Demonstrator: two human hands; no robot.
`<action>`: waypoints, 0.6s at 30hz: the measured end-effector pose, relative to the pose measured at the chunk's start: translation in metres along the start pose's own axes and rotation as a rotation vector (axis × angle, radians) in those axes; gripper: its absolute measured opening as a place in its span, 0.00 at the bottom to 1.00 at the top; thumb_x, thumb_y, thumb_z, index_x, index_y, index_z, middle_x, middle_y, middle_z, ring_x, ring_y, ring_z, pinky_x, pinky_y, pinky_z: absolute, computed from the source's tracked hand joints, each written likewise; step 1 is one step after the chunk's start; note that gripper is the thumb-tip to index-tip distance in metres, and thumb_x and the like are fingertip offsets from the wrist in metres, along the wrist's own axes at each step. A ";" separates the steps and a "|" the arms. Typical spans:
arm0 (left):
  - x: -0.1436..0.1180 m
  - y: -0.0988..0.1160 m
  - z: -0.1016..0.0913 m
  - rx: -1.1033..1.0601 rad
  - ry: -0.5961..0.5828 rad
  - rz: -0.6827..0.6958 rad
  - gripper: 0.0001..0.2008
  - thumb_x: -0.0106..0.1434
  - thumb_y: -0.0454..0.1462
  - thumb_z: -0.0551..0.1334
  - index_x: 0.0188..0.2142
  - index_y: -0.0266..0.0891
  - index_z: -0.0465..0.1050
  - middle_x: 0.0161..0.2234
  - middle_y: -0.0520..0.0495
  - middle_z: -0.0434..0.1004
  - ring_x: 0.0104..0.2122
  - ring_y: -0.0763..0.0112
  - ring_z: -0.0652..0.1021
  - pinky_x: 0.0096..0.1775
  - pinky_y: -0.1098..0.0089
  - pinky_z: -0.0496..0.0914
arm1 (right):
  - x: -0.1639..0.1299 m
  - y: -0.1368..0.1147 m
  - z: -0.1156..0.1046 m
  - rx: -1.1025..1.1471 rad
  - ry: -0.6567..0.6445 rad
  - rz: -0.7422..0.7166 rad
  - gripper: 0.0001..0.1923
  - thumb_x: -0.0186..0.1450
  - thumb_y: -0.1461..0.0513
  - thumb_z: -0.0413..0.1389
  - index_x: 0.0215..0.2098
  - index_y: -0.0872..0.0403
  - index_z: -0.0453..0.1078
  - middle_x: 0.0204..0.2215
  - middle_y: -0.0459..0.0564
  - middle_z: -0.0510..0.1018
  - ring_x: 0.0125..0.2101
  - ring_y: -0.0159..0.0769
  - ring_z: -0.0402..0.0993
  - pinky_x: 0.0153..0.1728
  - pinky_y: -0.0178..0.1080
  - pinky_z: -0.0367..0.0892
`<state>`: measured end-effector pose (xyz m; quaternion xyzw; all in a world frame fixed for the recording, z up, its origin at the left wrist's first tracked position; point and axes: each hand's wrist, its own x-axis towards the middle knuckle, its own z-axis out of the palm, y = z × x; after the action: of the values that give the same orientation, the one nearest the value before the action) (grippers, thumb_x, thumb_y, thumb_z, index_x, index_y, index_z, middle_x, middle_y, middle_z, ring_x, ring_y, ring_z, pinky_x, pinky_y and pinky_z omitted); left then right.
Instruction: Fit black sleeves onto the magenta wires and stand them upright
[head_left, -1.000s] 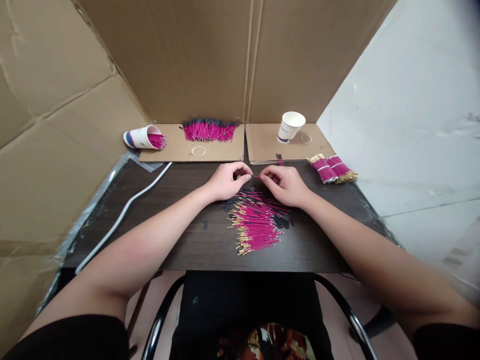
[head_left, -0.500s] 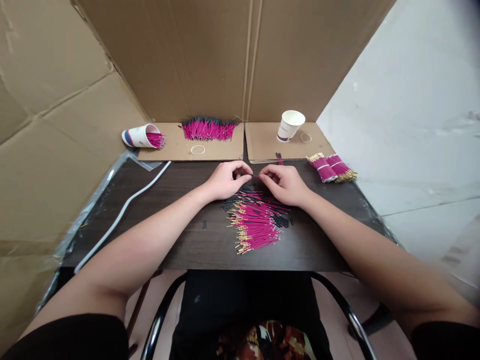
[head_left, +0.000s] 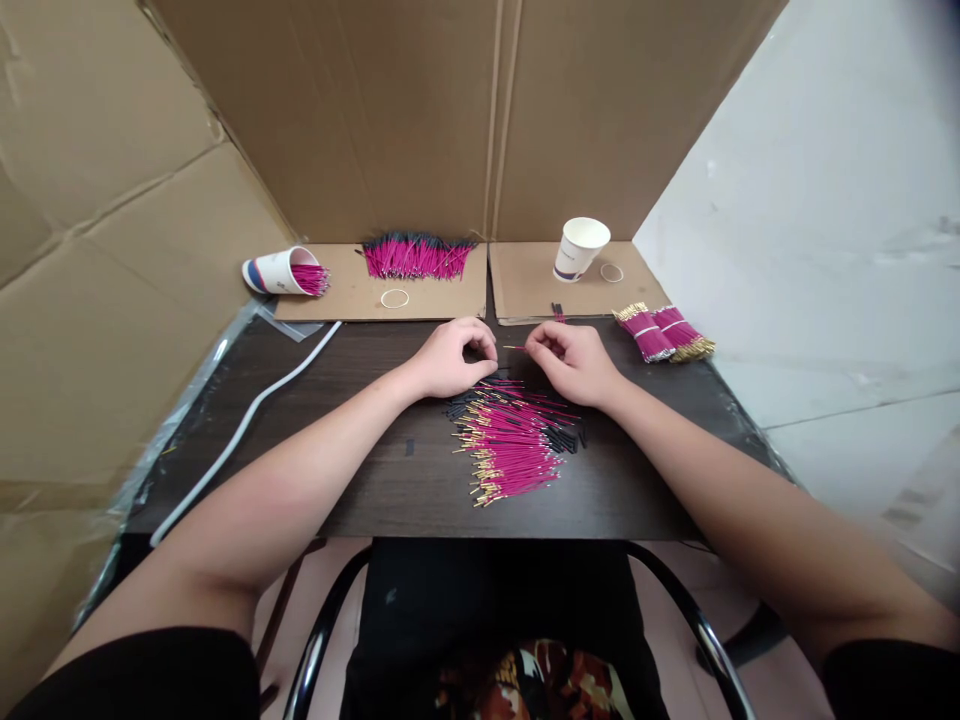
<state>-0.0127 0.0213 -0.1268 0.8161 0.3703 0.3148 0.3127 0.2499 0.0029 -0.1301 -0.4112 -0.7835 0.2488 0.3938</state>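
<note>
My right hand (head_left: 576,362) pinches a thin red wire (head_left: 519,347) between thumb and fingertips, its bare gold-coloured tip pointing left. Facing it, my left hand (head_left: 456,358) is curled, thumb and forefinger close together low over the table. A short dark piece shows by the thumb tip, and whether the fingers grip it is hidden. Just below both hands lies a pile of magenta wires (head_left: 514,455) with gold tips on the left and silvery ends on the right. Short black tubes (head_left: 561,440) lie at the pile's right side and along its top.
Black-ended magenta wires (head_left: 417,258) lie in a row on cardboard (head_left: 442,300). A tipped paper cup (head_left: 271,273) holds more wires. An upright paper cup (head_left: 580,250), rubber bands (head_left: 394,299) and banded wire bundles (head_left: 660,335) are around. A white cable (head_left: 247,418) runs along the left.
My hands have drawn apart slightly. Half a second ago a dark piece spanned the fingertips; now the wire's gold tip shows free of my left hand, which has dipped toward the table.
</note>
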 end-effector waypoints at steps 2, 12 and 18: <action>-0.001 0.002 -0.002 -0.005 -0.023 0.009 0.04 0.62 0.33 0.73 0.37 0.39 0.83 0.46 0.43 0.83 0.44 0.61 0.80 0.52 0.58 0.74 | 0.000 0.001 0.000 0.004 -0.005 -0.002 0.11 0.74 0.58 0.59 0.35 0.52 0.77 0.26 0.48 0.79 0.25 0.37 0.70 0.30 0.40 0.65; -0.003 0.008 -0.011 -0.010 -0.238 0.128 0.04 0.63 0.38 0.79 0.38 0.45 0.89 0.54 0.42 0.82 0.57 0.51 0.81 0.67 0.45 0.69 | -0.001 0.003 0.001 0.002 -0.012 0.009 0.11 0.74 0.58 0.59 0.35 0.52 0.78 0.27 0.47 0.79 0.26 0.37 0.71 0.30 0.39 0.65; -0.003 0.007 -0.010 0.003 -0.238 0.136 0.01 0.65 0.37 0.78 0.36 0.45 0.90 0.54 0.42 0.83 0.55 0.52 0.81 0.65 0.46 0.71 | 0.000 0.002 0.001 -0.008 -0.020 0.014 0.11 0.74 0.57 0.59 0.35 0.52 0.77 0.26 0.47 0.78 0.25 0.37 0.70 0.29 0.39 0.63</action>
<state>-0.0186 0.0179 -0.1163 0.8715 0.2748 0.2355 0.3310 0.2503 0.0033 -0.1317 -0.4157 -0.7855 0.2523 0.3827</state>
